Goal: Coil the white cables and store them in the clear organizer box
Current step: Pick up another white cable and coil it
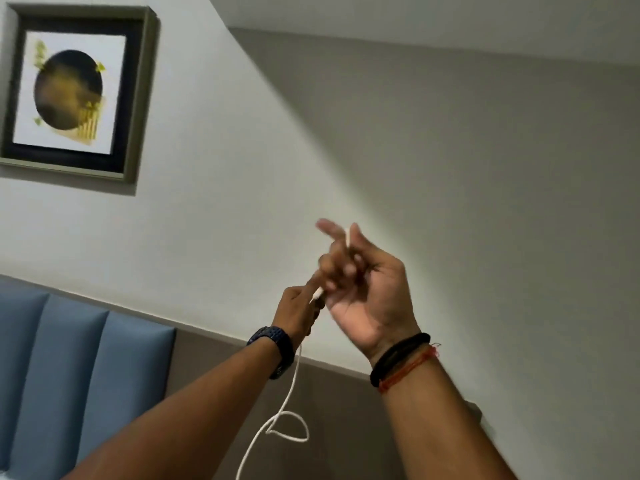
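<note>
Both my arms are raised in front of a wall. A thin white cable hangs down from my hands, makes one loose loop below my left wrist and runs off the bottom edge. My left hand, with a dark watch on the wrist, pinches the cable near its white plug end. My right hand, with black and red bands on the wrist, is blurred, its fingers curled around a short white piece of the cable that sticks up between them. The clear organizer box is not in view.
A framed picture hangs on the pale wall at the upper left. A blue padded headboard fills the lower left, with a grey-brown panel beside it behind my arms.
</note>
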`<state>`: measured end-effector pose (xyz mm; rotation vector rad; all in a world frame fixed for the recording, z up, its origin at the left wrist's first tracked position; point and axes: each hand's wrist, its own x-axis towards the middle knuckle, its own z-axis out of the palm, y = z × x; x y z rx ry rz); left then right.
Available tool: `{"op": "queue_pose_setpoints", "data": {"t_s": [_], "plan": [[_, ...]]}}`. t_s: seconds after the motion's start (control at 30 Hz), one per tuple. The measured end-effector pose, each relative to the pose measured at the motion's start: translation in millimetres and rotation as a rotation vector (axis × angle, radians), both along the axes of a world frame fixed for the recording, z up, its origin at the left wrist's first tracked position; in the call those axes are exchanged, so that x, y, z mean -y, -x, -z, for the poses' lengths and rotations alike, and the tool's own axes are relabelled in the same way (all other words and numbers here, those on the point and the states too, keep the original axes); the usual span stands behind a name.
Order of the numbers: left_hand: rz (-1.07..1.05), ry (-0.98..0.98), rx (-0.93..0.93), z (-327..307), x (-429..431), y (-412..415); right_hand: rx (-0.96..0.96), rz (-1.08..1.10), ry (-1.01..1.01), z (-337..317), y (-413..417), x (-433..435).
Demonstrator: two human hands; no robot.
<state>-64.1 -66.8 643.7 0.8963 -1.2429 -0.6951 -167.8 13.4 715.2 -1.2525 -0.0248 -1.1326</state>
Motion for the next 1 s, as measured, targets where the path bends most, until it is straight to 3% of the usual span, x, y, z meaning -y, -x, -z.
{"op": "queue_pose_setpoints", "data": {"t_s": [0.1,0.2,0.27,0.33,0.4,0.5,0.63,0.7,0.77,0.83,0.9,1.0], "plan": [[-0.111,-0.024,0.143,-2.9,-11.5,-3.7,0.307,0.431,0.028,-23.9,10.7,2.9],[-0.118,0.029,0.276,-6.3,-21.4,-1.9,0.342,0.958,-0.054,-39.4,31.8,12.4],[-0.116,0.079,0.358,-9.3,-28.8,1.6,0.392,1.065,-0.169,-41.3,46.0,13.9],[-0.144,0.112,0.465,-12.4,-33.2,4.6,0.543,0.927,-0.33,-45.5,57.5,6.7],[-0.162,0.108,0.509,-11.2,-34.3,6.7,0.709,0.666,-0.35,-54.5,67.4,-5.4],[-0.15,0.091,0.486,-7.9,-33.8,11.8,0.826,0.342,-0.17,-73.4,65.7,-29.8],[-0.098,0.128,0.471,-12.8,-36.2,29.9,0.848,0.106,0.049,-91.3,47.8,-58.3],[-0.135,0.143,0.431,-21.3,-37.1,29.5,0.751,0.175,0.067,-93.5,49.2,-55.9],[-0.211,0.157,0.387,-30.6,-36.6,18.2,0.546,0.519,0.016,-88.6,55.5,-37.6],[-0.267,0.16,0.379,-36.6,-36.1,3.6,0.22,1.031,-0.029,-72.8,60.5,-14.6],[-0.291,0.151,0.435,-39.5,-34.8,-6.2,-0.11,1.408,0.05,-46.9,63.3,10.0],[-0.341,0.164,0.582,-43.9,-31.2,-9.9,-0.886,1.517,0.219,-7.8,62.9,28.4]]}}
